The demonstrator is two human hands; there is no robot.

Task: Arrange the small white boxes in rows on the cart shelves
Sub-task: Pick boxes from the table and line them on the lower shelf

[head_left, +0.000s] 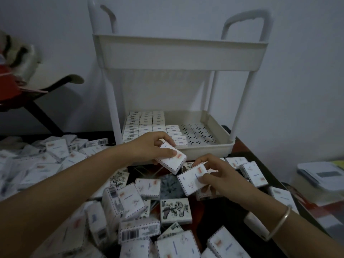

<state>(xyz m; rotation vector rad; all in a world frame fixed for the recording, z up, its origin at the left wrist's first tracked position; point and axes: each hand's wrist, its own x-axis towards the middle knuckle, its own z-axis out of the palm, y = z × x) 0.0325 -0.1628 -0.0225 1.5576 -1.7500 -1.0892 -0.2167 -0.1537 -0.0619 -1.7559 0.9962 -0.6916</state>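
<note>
Just in front of the cart [178, 53], over a heap [130, 203] of loose white boxes on a dark table [230, 207], the left hand [149, 148] grips one tilted box [172, 161] between thumb and fingers, close to the front rim of the lower shelf [210, 149]. Beside it the right hand [218, 174], a bangle [279, 225] on its wrist, pinches a second box [189, 180] low over the heap; whether that one rests there cannot be told. On the lower shelf, rows [144, 123] of boxes fill the left part, three long and a shorter fourth, and the perforated floor shows at the right.
</note>
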